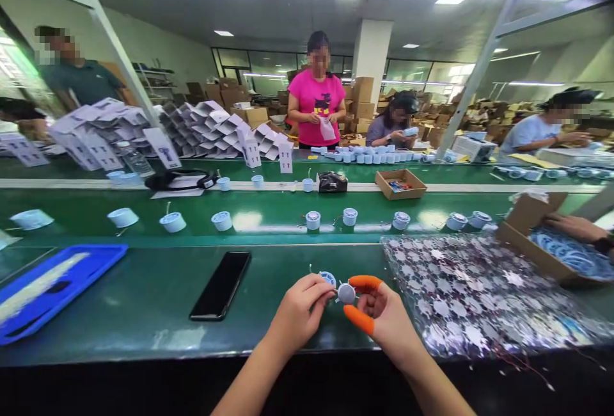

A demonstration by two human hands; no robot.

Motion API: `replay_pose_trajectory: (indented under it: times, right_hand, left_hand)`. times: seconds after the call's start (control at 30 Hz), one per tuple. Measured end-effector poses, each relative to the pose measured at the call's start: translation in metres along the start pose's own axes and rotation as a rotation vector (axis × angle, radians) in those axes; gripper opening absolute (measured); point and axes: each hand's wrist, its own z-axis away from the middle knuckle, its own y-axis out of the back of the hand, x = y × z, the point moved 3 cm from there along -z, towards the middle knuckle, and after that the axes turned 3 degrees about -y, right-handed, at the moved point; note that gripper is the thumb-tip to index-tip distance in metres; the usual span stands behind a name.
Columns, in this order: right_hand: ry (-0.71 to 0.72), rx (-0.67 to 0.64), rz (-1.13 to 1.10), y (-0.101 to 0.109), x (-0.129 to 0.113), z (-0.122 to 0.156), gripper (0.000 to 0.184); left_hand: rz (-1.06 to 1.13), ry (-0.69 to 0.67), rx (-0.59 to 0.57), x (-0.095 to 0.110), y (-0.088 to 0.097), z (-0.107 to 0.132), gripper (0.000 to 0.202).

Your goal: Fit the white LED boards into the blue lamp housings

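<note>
My right hand (387,315) grips a grey disc (346,294) thumb-to-finger; left hand (298,308) pinched tight beside it, contents unclear.

Right hand (391,320) in orange finger cots (359,319) gripping a round grey disc (346,294), left hand (298,313) with fingertips at its edge, light-blue cup (327,277) just behind, black smartphone (220,287) and blue tray (104,265) leftward, cups along a green conveyor belt (273,201), co-worker in pink shirt (314,99) beyond
</note>
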Motion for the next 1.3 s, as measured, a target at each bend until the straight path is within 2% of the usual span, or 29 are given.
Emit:
replay_pose_trajectory:
  times: [0.13,0.23,0.33,0.43,0.6,0.77,0.9,1.07,1.17,1.3]
  right_hand:
    - [0.026,0.044,0.146,-0.013,0.009,-0.003,0.041]
    - [0.077,0.197,0.295,-0.021,0.015,-0.007,0.038]
    - [0.107,0.362,0.456,-0.027,0.02,-0.012,0.035]
    - [0.09,0.457,0.575,-0.034,0.027,-0.017,0.032]
    - [0.077,0.519,0.663,-0.044,0.037,-0.021,0.028]
    - [0.098,0.545,0.69,-0.049,0.043,-0.024,0.026]
    - [0.162,0.463,0.67,-0.049,0.049,-0.029,0.026]
    - [0.287,0.282,0.65,-0.038,0.044,-0.045,0.025]
    - [0.363,0.119,0.68,-0.028,0.033,-0.064,0.027]
    - [0.395,-0.061,0.71,-0.021,0.025,-0.085,0.027]
  left_hand:
    - [0.027,0.102,-0.059,-0.008,0.01,0.017,0.021]
    - [0.049,0.184,-0.008,-0.019,0.012,0.019,0.021]
    - [0.034,0.262,0.042,-0.04,0.009,0.015,0.022]
    - [0.007,0.288,0.026,-0.061,0.004,0.009,0.021]
    - [-0.089,0.3,-0.028,-0.078,-0.008,0.01,0.022]
    - [-0.144,0.302,0.023,-0.079,-0.009,0.021,0.021]
    - [-0.054,0.323,0.1,-0.078,-0.009,0.031,0.016]
    - [-0.042,0.332,0.085,-0.08,-0.014,0.038,0.011]
    - [-0.095,0.248,0.015,-0.081,-0.014,0.034,0.013]
    - [-0.213,0.143,-0.176,-0.079,-0.011,0.024,0.016]
